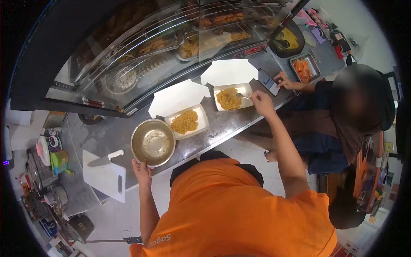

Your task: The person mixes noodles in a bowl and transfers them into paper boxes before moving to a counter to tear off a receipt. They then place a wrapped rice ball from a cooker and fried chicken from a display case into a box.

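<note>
Orange shirt point(231, 210) fills the foreground, cut off below. The left hand point(144, 172) grips the bowl point(153, 142); the right hand point(262, 103) pinches a spoon point(245, 97), its tip indistinct against noodles point(227, 100) on the table point(95, 133).

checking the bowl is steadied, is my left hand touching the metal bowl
Touching. The head view shows the left hand at the metal bowl, its fingers on the near rim with no gap visible.
</note>
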`<state>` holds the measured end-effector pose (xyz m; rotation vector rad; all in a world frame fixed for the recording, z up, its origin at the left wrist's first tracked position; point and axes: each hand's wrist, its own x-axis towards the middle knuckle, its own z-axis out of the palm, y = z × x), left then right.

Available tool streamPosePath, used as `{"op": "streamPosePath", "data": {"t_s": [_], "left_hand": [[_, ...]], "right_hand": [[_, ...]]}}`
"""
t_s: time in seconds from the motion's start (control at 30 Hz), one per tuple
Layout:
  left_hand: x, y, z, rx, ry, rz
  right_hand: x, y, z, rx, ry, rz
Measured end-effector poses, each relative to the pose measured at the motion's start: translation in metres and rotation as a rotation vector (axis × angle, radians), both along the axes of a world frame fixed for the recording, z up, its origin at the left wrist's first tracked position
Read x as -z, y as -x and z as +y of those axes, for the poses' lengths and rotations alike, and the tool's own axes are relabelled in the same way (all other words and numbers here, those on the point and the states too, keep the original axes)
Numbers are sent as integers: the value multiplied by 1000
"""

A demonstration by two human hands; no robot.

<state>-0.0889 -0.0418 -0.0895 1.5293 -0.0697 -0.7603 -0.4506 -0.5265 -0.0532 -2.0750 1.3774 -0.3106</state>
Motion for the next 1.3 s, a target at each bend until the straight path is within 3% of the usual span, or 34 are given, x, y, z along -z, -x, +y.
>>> {"op": "streamPosePath", "data": {"t_s": [0.03,0.13,0.23,0.33,0.43,0.63,0.7,0.9,1.03,1.3], "left_hand": [[4,1,-1,-8,7,10],[0,10,-14,-40,35,41],[2,23,-26,-56,89,93],[9,27,-30,-52,129,132],[-4,37,-35,-97,154,139],[-29,36,-20,-137,190,160],[-26,29,-8,-88,189,150],[-58,29,-30,-255,208,150],[-62,21,-29,-169,217,112],[-143,44,-121,0,18,-114]], "right_hand": [[-5,1,0,-13,-7,-43],[-25,-4,6,-93,283,315],[-8,-16,7,-159,523,504],[2,-36,10,-197,492,488],[6,-29,4,-82,234,182],[-12,-5,-5,-36,79,-182],[-29,2,-7,4,34,-196],[-108,9,2,51,83,-310],[-136,17,-5,38,141,-358],[-209,10,0,30,178,-453]]}}
